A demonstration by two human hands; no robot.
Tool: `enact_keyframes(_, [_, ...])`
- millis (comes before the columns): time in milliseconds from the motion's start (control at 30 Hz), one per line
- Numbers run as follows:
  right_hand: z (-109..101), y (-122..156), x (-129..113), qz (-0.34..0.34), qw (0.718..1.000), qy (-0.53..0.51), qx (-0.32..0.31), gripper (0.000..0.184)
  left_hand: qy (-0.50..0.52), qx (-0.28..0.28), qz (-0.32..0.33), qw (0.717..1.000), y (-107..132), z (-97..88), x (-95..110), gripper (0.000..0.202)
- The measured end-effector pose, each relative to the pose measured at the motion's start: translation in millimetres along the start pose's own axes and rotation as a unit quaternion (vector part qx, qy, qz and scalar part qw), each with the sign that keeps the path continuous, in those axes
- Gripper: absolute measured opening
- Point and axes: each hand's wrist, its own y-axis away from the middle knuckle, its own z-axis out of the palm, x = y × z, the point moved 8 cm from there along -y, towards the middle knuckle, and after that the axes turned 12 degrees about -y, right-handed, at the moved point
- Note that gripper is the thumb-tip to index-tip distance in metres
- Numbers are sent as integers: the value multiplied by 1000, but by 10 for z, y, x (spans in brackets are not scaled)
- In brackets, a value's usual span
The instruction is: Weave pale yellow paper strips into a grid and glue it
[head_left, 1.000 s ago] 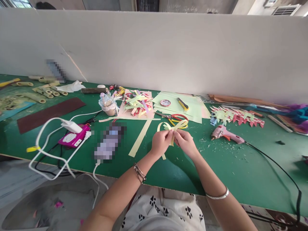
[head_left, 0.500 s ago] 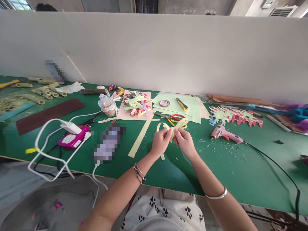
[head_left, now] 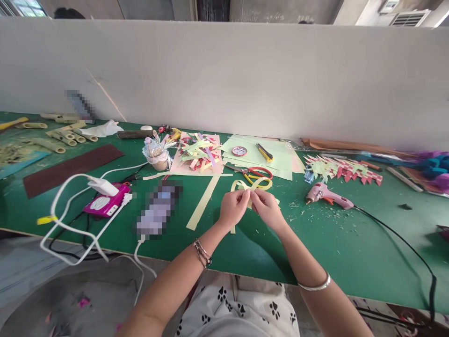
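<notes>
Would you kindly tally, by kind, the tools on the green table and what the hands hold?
Scissors: 1
Utility knife: 1
Glue gun: 1
Looped yellow paper strip, pinched by left hand and right hand: 1
Total: 4

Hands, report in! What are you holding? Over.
Left hand, right hand: both pinching looped yellow paper strip. Scissors just behind. Glue gun to the right.

The paper strip [head_left: 249, 187] was thin, matt, pale-yellow paper; the tabletop [head_left: 351, 252] looked matt green and cloth-like; the glue gun [head_left: 324, 193] was smooth pink plastic; the scissors [head_left: 247, 172] had glossy plastic handles; the bangle [head_left: 315, 285] shone like polished metal.
</notes>
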Motion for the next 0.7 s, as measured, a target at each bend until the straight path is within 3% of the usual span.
enact_keyframes(700, [-2,17,-18,-22,998,34,41,37,-22,26,-8,999,7,-13,-21,40])
